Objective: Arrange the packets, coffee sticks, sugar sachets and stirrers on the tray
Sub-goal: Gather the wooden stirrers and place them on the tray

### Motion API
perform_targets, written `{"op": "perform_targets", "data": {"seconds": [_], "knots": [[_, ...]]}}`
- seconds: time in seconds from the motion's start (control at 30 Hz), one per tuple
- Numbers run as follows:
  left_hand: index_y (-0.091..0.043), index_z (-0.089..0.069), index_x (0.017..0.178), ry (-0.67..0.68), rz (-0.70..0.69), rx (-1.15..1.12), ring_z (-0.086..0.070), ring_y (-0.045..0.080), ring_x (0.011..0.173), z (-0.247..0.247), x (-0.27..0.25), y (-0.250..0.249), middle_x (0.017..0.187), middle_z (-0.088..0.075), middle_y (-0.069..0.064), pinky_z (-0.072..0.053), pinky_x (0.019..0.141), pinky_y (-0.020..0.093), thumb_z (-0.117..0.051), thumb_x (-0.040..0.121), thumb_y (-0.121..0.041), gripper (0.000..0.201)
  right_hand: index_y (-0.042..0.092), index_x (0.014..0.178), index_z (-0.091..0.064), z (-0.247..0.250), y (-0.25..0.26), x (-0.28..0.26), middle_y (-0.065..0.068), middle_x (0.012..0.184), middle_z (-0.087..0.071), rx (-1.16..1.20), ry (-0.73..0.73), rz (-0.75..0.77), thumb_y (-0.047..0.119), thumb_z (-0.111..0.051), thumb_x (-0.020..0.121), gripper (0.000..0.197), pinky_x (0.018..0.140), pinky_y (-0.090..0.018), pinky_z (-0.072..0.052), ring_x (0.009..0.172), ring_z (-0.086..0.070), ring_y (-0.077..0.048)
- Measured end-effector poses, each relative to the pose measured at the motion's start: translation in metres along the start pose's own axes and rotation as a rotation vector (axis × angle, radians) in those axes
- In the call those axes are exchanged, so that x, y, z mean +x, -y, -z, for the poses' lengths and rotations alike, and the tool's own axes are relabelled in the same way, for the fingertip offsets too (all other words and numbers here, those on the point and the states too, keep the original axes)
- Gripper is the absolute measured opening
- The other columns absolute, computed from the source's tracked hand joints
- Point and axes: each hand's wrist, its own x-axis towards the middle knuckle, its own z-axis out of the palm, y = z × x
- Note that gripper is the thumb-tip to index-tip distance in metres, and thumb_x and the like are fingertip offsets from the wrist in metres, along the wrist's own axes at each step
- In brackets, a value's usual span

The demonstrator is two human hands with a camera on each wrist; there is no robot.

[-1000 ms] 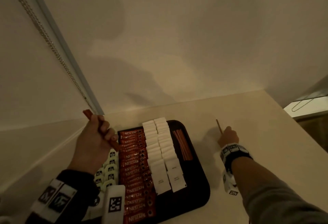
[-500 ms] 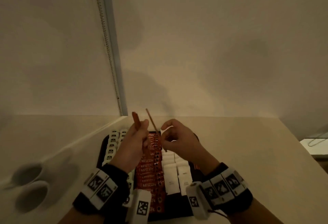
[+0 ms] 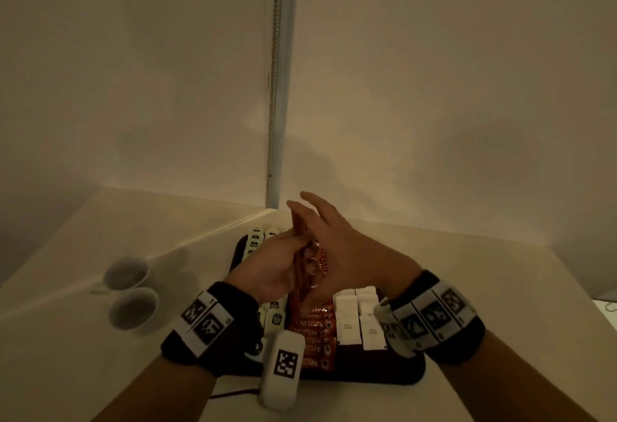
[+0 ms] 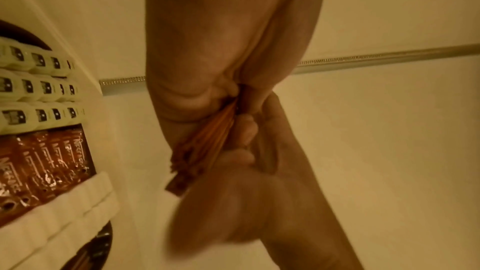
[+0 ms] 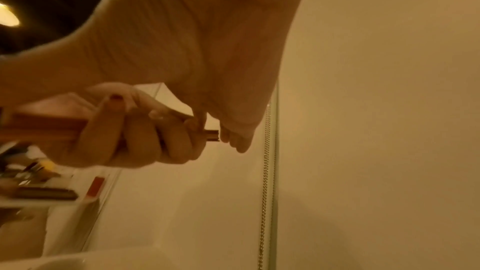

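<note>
My left hand (image 3: 280, 264) grips a bundle of brown stirrers (image 3: 298, 228) upright over the black tray (image 3: 400, 371). Its fingers (image 5: 135, 137) curl round the stirrers (image 5: 44, 128). My right hand (image 3: 344, 248) lies flat against the bundle with straight fingers, and its fingertips (image 5: 239, 143) touch the bundle's far end. The stirrers' (image 4: 187, 163) near ends stick out below the left hand (image 4: 207, 38). On the tray lie rows of red coffee sticks (image 3: 314, 331), white sugar sachets (image 3: 360, 318) and pale packets (image 3: 257, 238) with dark labels.
Two white cups (image 3: 130, 291) stand on the counter left of the tray. A wall rises close behind the tray, with a bead chain (image 3: 273, 87) hanging down it. A dark cable (image 3: 233, 393) runs by the tray's near left corner.
My right hand carried a single stirrer from the counter on the right to the left hand's bundle, let go of it and flattened against the bundle. The left hand kept its grip.
</note>
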Motion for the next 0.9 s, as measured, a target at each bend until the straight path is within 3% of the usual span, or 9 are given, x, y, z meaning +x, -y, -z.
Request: {"op": "perform_targets", "data": {"seconds": [0.13, 0.27, 0.47, 0.6, 0.67, 0.73, 0.77, 0.83, 0.9], "knots": [[-0.011, -0.057, 0.074, 0.047, 0.029, 0.044, -0.040, 0.013, 0.048, -0.001, -0.011, -0.005, 0.055, -0.046, 0.001, -0.039, 0.049, 0.025, -0.042, 0.100, -0.015, 0.030, 0.020, 0.149, -0.001, 0.001, 0.007, 0.002, -0.001, 0.153, 0.008, -0.094, 0.122, 0.024, 0.045, -0.091, 0.044, 0.141, 0.116, -0.031, -0.020, 0.143, -0.001, -0.020], [-0.010, -0.059, 0.085, 0.037, 0.022, 0.019, -0.044, 0.010, 0.046, -0.001, -0.017, -0.007, 0.059, -0.049, 0.002, -0.041, 0.046, 0.023, -0.042, 0.099, -0.011, 0.022, 0.009, 0.144, -0.020, -0.001, 0.014, 0.002, -0.003, 0.145, -0.007, -0.098, 0.028, 0.083, 0.040, -0.090, 0.049, 0.122, 0.107, -0.025, -0.036, 0.135, -0.019, -0.024], [-0.009, -0.059, 0.087, 0.044, -0.028, 0.028, -0.048, 0.008, 0.041, -0.006, -0.026, -0.009, 0.052, -0.054, 0.000, -0.042, 0.041, 0.020, -0.040, 0.098, -0.006, 0.022, 0.010, 0.143, -0.024, 0.000, 0.023, 0.001, 0.002, 0.141, -0.010, -0.072, -0.015, 0.083, 0.046, -0.089, 0.048, 0.120, 0.105, -0.027, -0.038, 0.131, -0.021, -0.018], [-0.008, -0.059, 0.092, 0.042, -0.047, 0.006, -0.048, 0.008, 0.040, -0.009, -0.028, -0.008, 0.053, -0.054, 0.000, -0.041, 0.040, 0.020, -0.041, 0.098, -0.005, 0.020, 0.011, 0.143, -0.021, -0.001, 0.023, -0.002, 0.003, 0.141, -0.011, -0.066, -0.031, 0.099, 0.045, -0.090, 0.045, 0.125, 0.104, -0.022, -0.038, 0.129, -0.024, -0.015], [-0.010, -0.057, 0.087, 0.051, -0.046, -0.003, -0.041, 0.008, 0.043, -0.008, -0.028, -0.008, 0.055, -0.047, -0.001, -0.038, 0.042, 0.020, -0.043, 0.099, -0.009, 0.018, 0.018, 0.145, -0.015, 0.002, 0.019, -0.003, 0.005, 0.142, -0.013, 0.156, -0.025, 0.062, 0.035, -0.093, 0.044, 0.128, 0.104, -0.016, -0.036, 0.129, -0.029, -0.006], [-0.012, -0.053, 0.080, 0.092, -0.032, -0.008, -0.037, 0.009, 0.046, -0.007, -0.028, -0.007, 0.057, -0.041, -0.001, -0.037, 0.044, 0.020, -0.045, 0.098, -0.012, 0.020, 0.028, 0.142, -0.020, 0.004, 0.015, -0.003, 0.004, 0.142, -0.028, 0.502, -0.097, -0.045, 0.030, -0.088, 0.057, 0.110, 0.105, -0.017, -0.034, 0.128, -0.034, 0.003], [-0.013, -0.053, 0.078, 0.112, -0.025, -0.001, -0.036, 0.009, 0.047, -0.008, -0.028, -0.007, 0.057, -0.040, -0.001, -0.036, 0.045, 0.021, -0.045, 0.098, -0.013, 0.021, 0.027, 0.137, -0.032, 0.005, 0.014, -0.002, 0.003, 0.136, -0.042, 0.643, -0.159, -0.127, 0.036, -0.081, 0.068, 0.085, 0.103, -0.022, -0.038, 0.124, -0.042, 0.000], [-0.013, -0.055, 0.085, 0.121, -0.023, 0.026, -0.034, 0.008, 0.047, -0.013, -0.028, -0.007, 0.058, -0.038, -0.001, -0.034, 0.045, 0.020, -0.044, 0.099, -0.017, 0.018, 0.015, 0.117, -0.057, 0.005, 0.020, 0.000, -0.003, 0.109, -0.062, 0.912, -0.198, -0.306, 0.041, -0.062, 0.083, 0.043, 0.083, -0.030, -0.051, 0.096, -0.060, -0.016], [-0.014, -0.053, 0.096, 0.107, -0.047, 0.063, -0.035, 0.007, 0.046, -0.020, -0.028, -0.006, 0.058, -0.038, -0.001, -0.034, 0.044, 0.019, -0.042, 0.101, -0.017, 0.013, 0.008, 0.097, -0.064, 0.003, 0.027, 0.001, -0.013, 0.101, -0.066, 1.111, -0.197, -0.388, 0.031, -0.050, 0.093, 0.027, 0.059, -0.030, -0.053, 0.074, -0.059, -0.024]]}}
